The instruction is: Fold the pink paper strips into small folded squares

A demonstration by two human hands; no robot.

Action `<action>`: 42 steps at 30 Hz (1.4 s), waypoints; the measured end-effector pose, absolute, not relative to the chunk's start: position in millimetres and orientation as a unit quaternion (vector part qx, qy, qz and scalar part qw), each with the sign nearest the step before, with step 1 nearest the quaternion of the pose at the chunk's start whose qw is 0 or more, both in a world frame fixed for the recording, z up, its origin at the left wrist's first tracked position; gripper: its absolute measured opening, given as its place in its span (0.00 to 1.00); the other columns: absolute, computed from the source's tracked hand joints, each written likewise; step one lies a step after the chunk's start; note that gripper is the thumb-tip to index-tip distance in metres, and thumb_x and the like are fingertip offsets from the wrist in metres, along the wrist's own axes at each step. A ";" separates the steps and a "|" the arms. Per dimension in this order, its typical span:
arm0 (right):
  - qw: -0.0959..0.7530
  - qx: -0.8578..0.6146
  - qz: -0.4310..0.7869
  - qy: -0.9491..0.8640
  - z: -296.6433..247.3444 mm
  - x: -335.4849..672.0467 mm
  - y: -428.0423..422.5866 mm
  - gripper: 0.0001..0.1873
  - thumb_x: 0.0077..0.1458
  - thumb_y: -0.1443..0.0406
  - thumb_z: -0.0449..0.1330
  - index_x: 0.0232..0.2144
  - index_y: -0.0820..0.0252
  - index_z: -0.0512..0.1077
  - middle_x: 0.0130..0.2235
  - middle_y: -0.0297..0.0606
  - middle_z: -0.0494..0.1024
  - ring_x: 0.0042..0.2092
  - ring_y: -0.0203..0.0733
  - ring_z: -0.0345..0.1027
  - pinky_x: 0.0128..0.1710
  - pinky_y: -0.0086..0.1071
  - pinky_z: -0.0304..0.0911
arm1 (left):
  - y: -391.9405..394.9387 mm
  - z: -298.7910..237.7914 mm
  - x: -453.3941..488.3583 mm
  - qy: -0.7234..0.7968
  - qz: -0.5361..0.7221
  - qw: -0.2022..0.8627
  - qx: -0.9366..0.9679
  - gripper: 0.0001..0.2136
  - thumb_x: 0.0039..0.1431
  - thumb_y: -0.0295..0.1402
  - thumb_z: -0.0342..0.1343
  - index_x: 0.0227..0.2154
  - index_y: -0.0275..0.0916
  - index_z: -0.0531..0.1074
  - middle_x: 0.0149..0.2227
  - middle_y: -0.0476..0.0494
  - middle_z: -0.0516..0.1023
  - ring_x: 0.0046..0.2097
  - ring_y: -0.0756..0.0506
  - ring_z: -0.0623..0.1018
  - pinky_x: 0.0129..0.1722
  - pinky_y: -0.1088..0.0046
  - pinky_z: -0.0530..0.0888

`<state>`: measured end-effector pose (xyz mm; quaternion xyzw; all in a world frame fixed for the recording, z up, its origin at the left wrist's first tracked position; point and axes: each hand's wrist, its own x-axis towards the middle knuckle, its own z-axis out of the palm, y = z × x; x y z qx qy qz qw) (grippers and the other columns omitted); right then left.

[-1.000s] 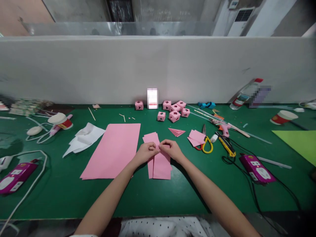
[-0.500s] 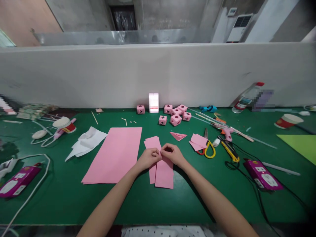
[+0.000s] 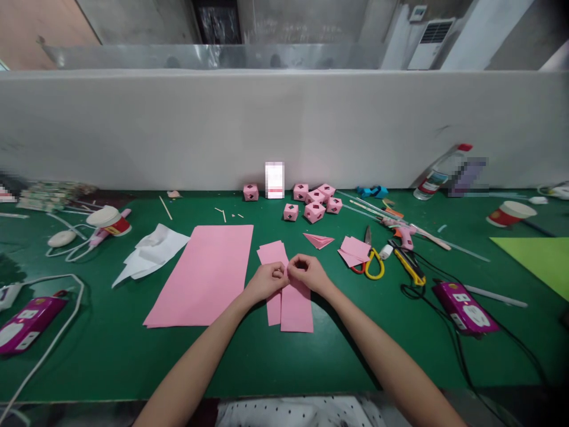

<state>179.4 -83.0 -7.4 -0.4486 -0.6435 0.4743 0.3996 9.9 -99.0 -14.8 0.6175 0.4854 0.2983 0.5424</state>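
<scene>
Head view: crumpled white paper (image 3: 151, 252) lies just left of the large pink sheet (image 3: 200, 279); right of that sheet, the person's left hand (image 3: 267, 281) has its fingers curled, the tips pinching the upper end of the right pink strip (image 3: 297, 311), beside the left pink strip (image 3: 274, 311); farther right of the sheet, the right hand (image 3: 311, 274) closes thumb and forefinger on that same end; well right of the sheet lie a folded pink piece (image 3: 318, 240), pink squares (image 3: 354, 251) and scissors (image 3: 376, 265).
</scene>
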 end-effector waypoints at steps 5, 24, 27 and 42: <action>0.409 -0.451 0.467 -0.641 -10.2 178.2 -83.1 0.04 0.45 0.66 0.58 0.24 0.62 0.72 0.27 0.35 0.75 0.30 0.37 0.68 0.33 0.30 0.61 | -96.4 -15.6 9.1 0.475 0.289 0.580 0.595 0.08 0.47 0.34 0.57 0.25 0.38 0.63 0.16 0.57 0.66 0.19 0.53 0.69 0.22 0.79 0.66; 0.412 -0.432 0.517 -0.613 -6.2 184.1 -79.3 0.10 0.46 0.60 0.63 0.25 0.62 0.72 0.27 0.34 0.75 0.31 0.38 0.67 0.35 0.31 0.61 | -98.1 -4.8 11.2 0.480 0.395 0.537 0.570 0.15 0.54 0.45 0.57 0.27 0.35 0.70 0.20 0.53 0.66 0.22 0.53 0.68 0.24 0.79 0.69; 0.421 -0.430 0.507 -0.617 -7.8 185.3 -78.3 0.10 0.47 0.60 0.62 0.26 0.62 0.73 0.28 0.35 0.75 0.31 0.38 0.67 0.35 0.31 0.62 | -99.4 -2.8 8.8 0.490 0.413 0.469 0.607 0.14 0.56 0.43 0.55 0.27 0.36 0.71 0.22 0.52 0.69 0.24 0.53 0.68 0.24 0.80 0.65; 0.435 -0.456 0.452 -0.631 -10.1 179.5 -80.9 0.03 0.44 0.67 0.59 0.24 0.61 0.72 0.26 0.33 0.74 0.28 0.36 0.66 0.31 0.29 0.61 | -101.2 6.1 2.0 0.487 0.384 0.368 0.693 0.11 0.58 0.39 0.53 0.29 0.37 0.73 0.27 0.48 0.75 0.29 0.50 0.71 0.30 0.77 0.65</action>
